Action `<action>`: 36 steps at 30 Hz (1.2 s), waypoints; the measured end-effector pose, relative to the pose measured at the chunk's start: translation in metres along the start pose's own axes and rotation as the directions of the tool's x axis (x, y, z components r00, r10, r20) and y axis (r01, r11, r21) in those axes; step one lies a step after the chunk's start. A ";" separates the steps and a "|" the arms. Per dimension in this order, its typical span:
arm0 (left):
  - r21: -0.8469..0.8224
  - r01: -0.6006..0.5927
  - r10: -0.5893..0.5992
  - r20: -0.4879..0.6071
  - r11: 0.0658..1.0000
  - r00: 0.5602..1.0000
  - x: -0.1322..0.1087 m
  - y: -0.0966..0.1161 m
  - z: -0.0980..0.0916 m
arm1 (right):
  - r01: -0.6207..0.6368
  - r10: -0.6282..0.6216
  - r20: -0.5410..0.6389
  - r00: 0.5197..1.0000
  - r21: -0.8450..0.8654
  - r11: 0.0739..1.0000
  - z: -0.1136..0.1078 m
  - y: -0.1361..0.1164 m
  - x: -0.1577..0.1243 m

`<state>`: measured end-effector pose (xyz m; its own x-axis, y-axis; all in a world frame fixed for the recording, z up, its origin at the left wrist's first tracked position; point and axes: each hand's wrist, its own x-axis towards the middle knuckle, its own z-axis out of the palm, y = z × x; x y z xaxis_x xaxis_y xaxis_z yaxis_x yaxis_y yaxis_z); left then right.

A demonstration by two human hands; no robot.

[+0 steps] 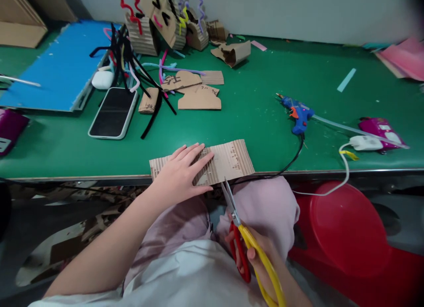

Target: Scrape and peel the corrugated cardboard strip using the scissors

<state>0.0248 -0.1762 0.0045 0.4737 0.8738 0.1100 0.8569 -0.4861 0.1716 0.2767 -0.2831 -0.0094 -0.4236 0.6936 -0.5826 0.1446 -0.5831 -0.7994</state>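
A strip of corrugated cardboard (228,159) lies at the front edge of the green table, its ridges showing at both ends and a little printed text near the right end. My left hand (182,170) rests flat on it with the fingers spread. Below the table edge, my right hand (261,249) grips scissors (247,236) with one red and one yellow handle. Their blades are slightly parted and point up at the strip's lower edge; whether they touch it I cannot tell.
A blue glue gun (298,115) with its cord lies to the right, near a purple power strip (380,132). To the left are a phone (114,112), black pipe cleaners (124,55) and cardboard scraps (198,97). Cardboard figures (168,22) stand behind. A red stool (347,223) is below right.
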 end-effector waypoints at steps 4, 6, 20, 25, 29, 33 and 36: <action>-0.022 0.005 -0.005 -0.014 1.000 1.000 0.000 -0.001 0.000 | -0.002 0.001 -0.037 0.999 -0.020 1.000 -0.001 0.008 0.003; -0.035 -0.002 0.001 -0.022 0.999 1.000 0.001 -0.001 0.000 | -0.013 0.012 -0.058 0.998 -0.023 1.000 -0.001 0.008 0.005; -0.075 -0.020 0.018 -0.030 0.997 0.999 -0.002 0.001 0.003 | -0.026 0.026 -0.039 0.999 0.013 1.000 0.005 -0.037 0.027; -0.091 -0.020 0.016 -0.035 0.996 0.999 -0.003 0.000 0.003 | -0.038 0.037 -0.081 0.996 -0.013 0.999 0.010 -0.057 0.040; -0.095 -0.014 0.010 -0.039 0.995 0.999 -0.003 0.000 0.004 | -0.043 0.040 -0.124 0.991 -0.026 0.999 0.012 -0.066 0.048; -0.099 -0.009 0.005 -0.044 0.995 0.999 -0.002 -0.001 0.004 | -0.038 0.037 -0.095 0.995 -0.008 0.999 0.011 -0.069 0.051; -0.097 -0.011 0.007 -0.049 0.995 0.999 -0.002 0.000 0.004 | -0.022 0.022 -0.094 0.995 0.004 1.000 0.010 -0.069 0.051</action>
<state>0.0241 -0.1777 0.0007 0.4688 0.8689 0.1589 0.8278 -0.4950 0.2642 0.2359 -0.2120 0.0180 -0.3343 0.7170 -0.6116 0.1507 -0.5999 -0.7857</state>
